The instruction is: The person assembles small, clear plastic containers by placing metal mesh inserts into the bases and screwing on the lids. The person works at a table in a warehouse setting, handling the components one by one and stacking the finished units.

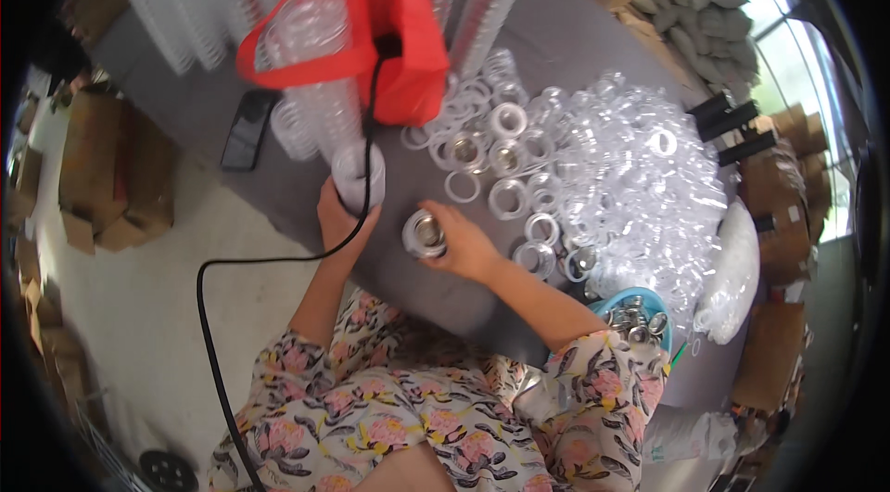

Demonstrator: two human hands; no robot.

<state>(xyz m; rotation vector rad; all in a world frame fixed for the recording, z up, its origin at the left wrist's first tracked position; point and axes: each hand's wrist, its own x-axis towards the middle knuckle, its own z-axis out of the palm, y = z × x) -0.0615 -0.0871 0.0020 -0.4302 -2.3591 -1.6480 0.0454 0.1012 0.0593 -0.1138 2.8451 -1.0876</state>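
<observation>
My left hand (pixel 345 221) is closed around the near end of a stack of clear round plastic pieces (pixel 357 167). That stack leans away toward a red bag (pixel 403 56), and a black cable (pixel 278 260) hangs across it and past my left wrist. To its right, just above the grey tabletop, my right hand (pixel 464 246) grips a clear round plastic piece with a metallic centre (pixel 425 232) by its right side. Near my right hand lie loose clear rings (pixel 508 200), and a few round pieces with metallic centres (pixel 466 151) are among them.
A large heap of clear plastic rings (pixel 640 177) covers the table's right side. A blue tub of metal parts (pixel 640 320) sits by my right elbow. Tall clear stacks (pixel 491 0) stand at the back. A phone (pixel 248 128) lies at the left edge; cardboard boxes (pixel 120 167) stand beyond.
</observation>
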